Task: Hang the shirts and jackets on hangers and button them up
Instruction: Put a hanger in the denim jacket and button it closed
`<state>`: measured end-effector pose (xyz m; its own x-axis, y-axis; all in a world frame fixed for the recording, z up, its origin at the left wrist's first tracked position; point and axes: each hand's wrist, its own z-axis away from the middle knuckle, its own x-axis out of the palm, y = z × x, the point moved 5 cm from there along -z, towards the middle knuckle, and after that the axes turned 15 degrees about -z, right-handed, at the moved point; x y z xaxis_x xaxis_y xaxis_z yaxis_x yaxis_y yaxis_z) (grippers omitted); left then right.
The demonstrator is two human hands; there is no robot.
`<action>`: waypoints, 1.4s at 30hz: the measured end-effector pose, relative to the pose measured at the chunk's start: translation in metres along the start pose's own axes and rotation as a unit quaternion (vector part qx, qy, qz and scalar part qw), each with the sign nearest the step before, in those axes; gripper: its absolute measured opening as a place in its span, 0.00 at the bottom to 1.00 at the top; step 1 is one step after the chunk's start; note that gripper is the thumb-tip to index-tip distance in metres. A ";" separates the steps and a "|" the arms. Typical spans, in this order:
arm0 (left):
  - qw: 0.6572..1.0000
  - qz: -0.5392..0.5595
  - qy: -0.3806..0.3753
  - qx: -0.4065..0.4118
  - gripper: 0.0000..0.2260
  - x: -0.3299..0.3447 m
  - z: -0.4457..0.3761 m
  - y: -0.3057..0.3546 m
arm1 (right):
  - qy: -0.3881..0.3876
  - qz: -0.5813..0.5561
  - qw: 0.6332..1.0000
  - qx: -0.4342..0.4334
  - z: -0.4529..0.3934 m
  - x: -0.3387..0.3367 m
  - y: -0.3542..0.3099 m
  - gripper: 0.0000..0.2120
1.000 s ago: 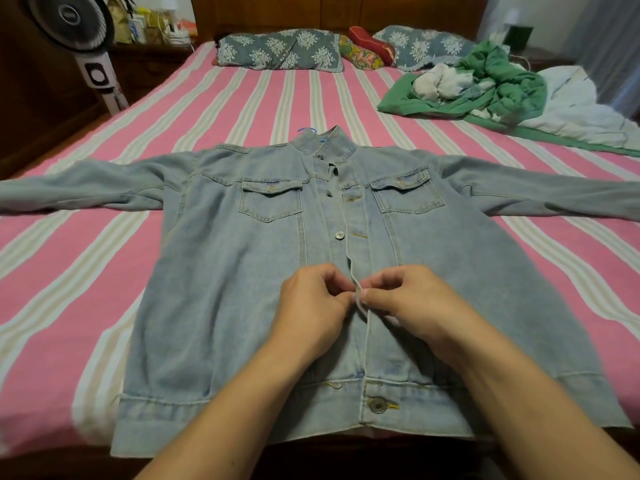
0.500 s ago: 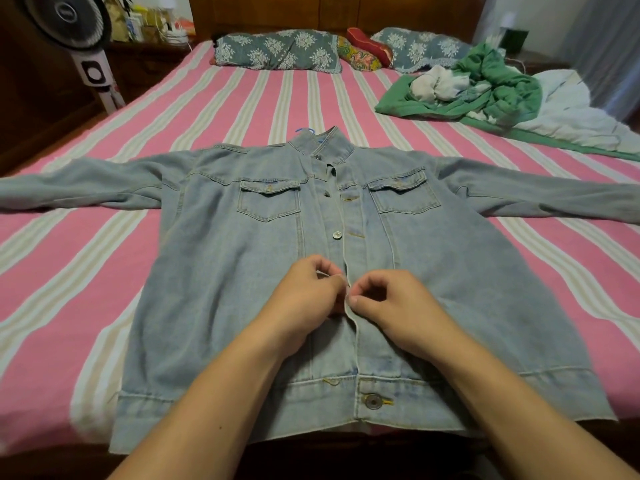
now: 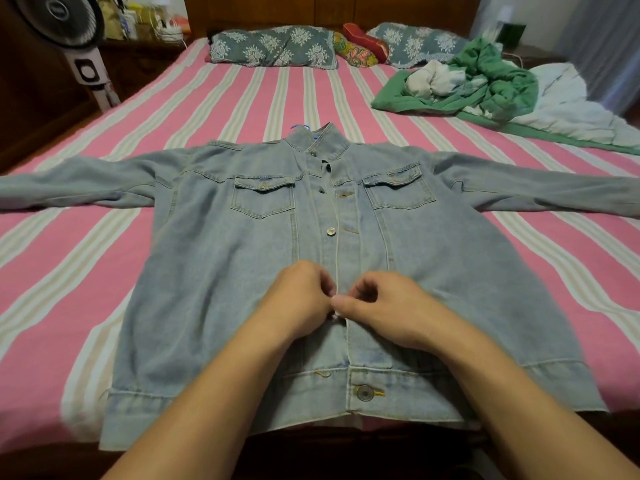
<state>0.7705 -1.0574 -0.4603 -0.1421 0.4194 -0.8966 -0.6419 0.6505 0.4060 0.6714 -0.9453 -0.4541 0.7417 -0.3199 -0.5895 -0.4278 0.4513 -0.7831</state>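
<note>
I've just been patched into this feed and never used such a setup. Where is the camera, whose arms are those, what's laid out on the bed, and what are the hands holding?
There is no machine. A person wears one camera on the head, looking down at their own bare arms. A denim jacket lies flat, sleeves spread, on a striped bed. The left hand and right hand pinch the jacket's front edges together at the middle. The bottom button is fastened; the button higher up is undone. Green clothes sit far right by the pillows.

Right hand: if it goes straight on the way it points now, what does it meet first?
The right hand points left along the denim jacket, so it would probably meet the left hand first; their fingertips look almost touching.
</note>
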 end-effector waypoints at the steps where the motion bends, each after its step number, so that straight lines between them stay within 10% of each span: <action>1: 1.000 -0.008 0.004 0.001 0.06 0.001 -0.001 -0.001 | -0.016 0.006 1.000 0.006 0.002 0.001 -0.002 0.25; 5: 0.997 0.080 -0.012 0.017 0.03 0.003 -0.003 -0.003 | -0.067 0.059 0.996 0.014 0.004 0.003 -0.005 0.24; 12: 0.991 0.123 0.040 0.025 0.04 0.009 0.000 -0.004 | 0.072 0.013 0.997 0.023 -0.007 0.003 0.001 0.07; 18: 0.957 0.290 0.016 0.009 0.05 0.002 0.005 -0.004 | 0.046 -0.379 0.922 0.071 0.002 -0.013 0.006 0.10; 26: 0.935 0.354 0.030 0.004 0.09 -0.003 0.011 0.005 | 0.010 -0.450 0.887 0.101 0.006 -0.014 0.001 0.04; 36: 0.943 0.321 0.067 -0.060 0.06 0.002 0.013 -0.002 | -0.019 -0.376 0.925 0.051 0.011 -0.006 -0.008 0.10; 42: 0.876 0.472 -0.021 -0.092 0.07 0.000 0.011 0.004 | 0.035 -0.290 0.956 -0.006 0.007 0.001 -0.010 0.13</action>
<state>0.7764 -1.0475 -0.4567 -0.6510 0.7404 -0.1672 -0.3640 -0.1112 0.9247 0.6803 -0.9445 -0.4454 0.8197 -0.5689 -0.0671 0.0391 0.1725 -0.9842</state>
